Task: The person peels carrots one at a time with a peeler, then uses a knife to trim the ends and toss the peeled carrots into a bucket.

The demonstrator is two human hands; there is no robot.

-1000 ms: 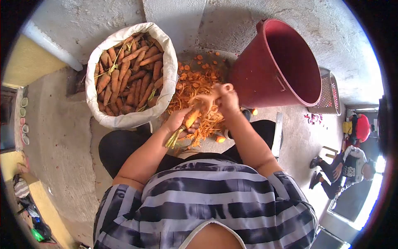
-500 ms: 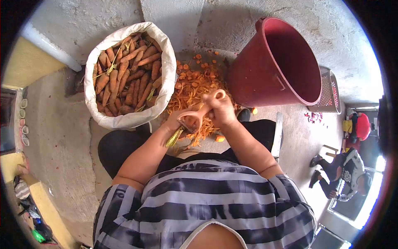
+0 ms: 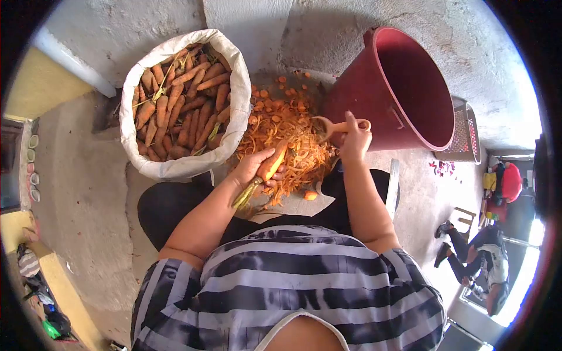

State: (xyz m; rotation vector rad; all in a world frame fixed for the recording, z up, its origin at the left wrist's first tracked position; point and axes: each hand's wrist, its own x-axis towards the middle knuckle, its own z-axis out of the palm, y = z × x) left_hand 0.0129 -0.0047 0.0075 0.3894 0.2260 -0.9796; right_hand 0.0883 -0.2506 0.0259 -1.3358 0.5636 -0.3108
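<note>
My left hand is closed around a carrot with its green stem end pointing back toward me. Part of the carrot is bright orange where the skin is off; another side is still brownish. Out to the right, my right hand grips a peach-coloured peeler by its handle, its head apart from the carrot. Beneath both hands lies a heap of carrot peelings with round cut slices among them on the floor.
A white sack full of unpeeled carrots stands at the left. To the right is a large dark red bucket, with a perforated basket behind it. A person sits at the far right. A wall rises ahead.
My right hand and the peeler have swung away from the carrot to the right. The carrot stays in my left hand, now more exposed. The seated person has leaned over.
</note>
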